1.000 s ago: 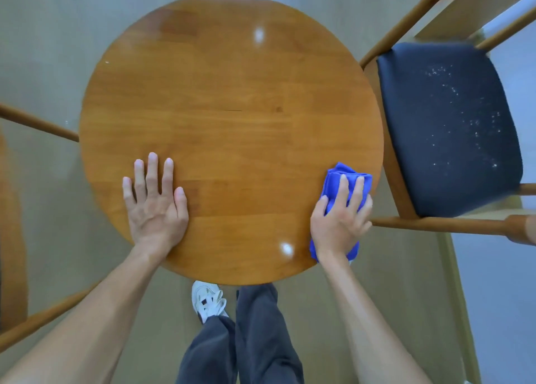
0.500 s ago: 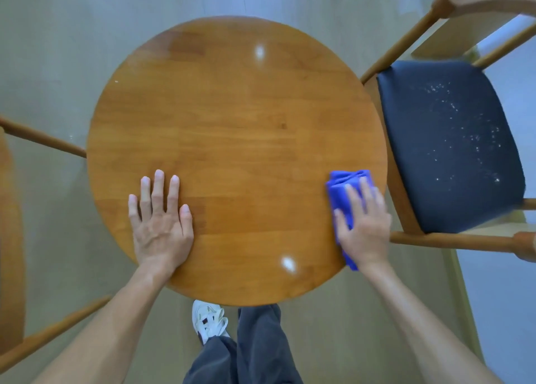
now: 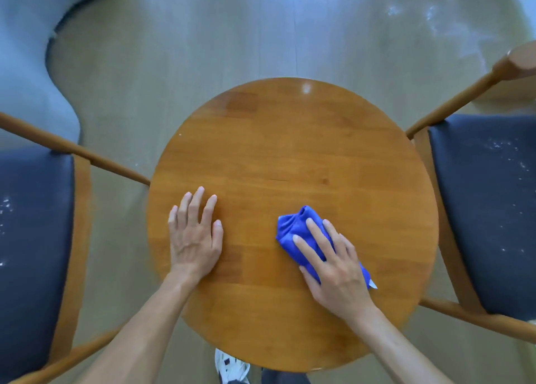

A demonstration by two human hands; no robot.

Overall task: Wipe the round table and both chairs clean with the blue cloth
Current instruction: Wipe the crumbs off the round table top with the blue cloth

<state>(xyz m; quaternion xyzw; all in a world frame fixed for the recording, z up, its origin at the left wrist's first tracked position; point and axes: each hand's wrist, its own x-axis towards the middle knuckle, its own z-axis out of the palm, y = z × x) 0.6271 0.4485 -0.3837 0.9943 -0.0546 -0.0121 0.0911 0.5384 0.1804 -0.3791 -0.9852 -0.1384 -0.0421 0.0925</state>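
A bunched blue cloth [image 3: 298, 227] lies pressed under the right hand's fingers [image 3: 316, 235] on a round, glossy wooden table [image 3: 290, 151]. Two wooden chairs with dark seats, left [image 3: 32, 224] and right [image 3: 487, 209], flank it, both speckled white.

Pale wood-plank floor [image 3: 203, 64], white sneaker [image 3: 232, 367] at bottom edge, grey-blue curved shape [image 3: 26, 64] upper left
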